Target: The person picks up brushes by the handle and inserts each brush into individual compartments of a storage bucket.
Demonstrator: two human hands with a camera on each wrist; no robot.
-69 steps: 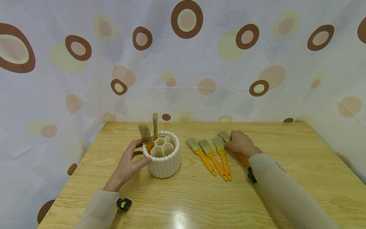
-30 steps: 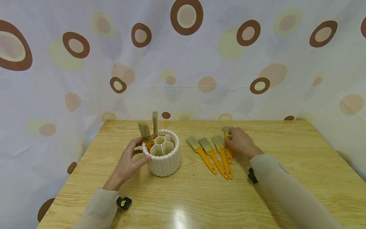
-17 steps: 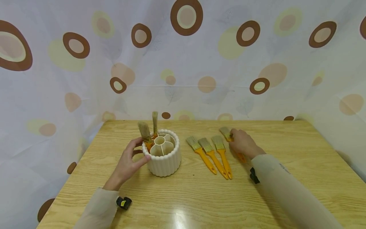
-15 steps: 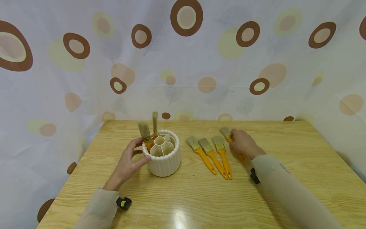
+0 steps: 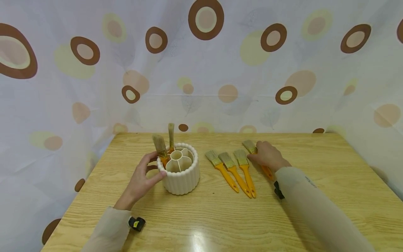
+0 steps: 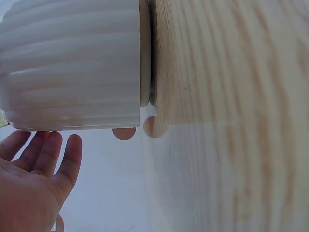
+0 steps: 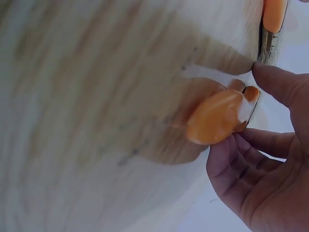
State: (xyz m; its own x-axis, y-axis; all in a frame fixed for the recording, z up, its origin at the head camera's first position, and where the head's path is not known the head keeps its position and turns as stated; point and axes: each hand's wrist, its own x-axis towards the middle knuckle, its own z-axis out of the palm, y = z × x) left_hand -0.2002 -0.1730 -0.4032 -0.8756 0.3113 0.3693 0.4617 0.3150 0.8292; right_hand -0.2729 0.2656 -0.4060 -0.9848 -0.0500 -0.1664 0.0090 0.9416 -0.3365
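Note:
A white fluted divided holder [image 5: 179, 182] stands on the table, two paintbrushes in its left compartments: a wide one [image 5: 159, 145] and a narrow one [image 5: 171, 134]. My left hand [image 5: 143, 178] rests against its left side, thumb at the front rim; in the left wrist view the fingertips touch the fluted wall [image 6: 72, 67]. To the right, my right hand [image 5: 267, 155] is over a paintbrush [image 5: 250, 146] lying on the table. The right wrist view has its fingers touching the orange handle [image 7: 215, 118], thumb held apart on the other side. Bristles and handle end show past the hand.
Three paintbrushes with orange handles lie side by side between holder and right hand: a left one [image 5: 225, 175], a middle one [image 5: 236, 176] and a right one [image 5: 247, 175]. Behind the wooden table [image 5: 201, 224] hangs a patterned curtain [image 5: 226, 63].
The rightmost paintbrush was turned to point nearly straight back one second ago and lies slanted again now. My right thumb has since spread from the fingers. The left hand and holder stay put.

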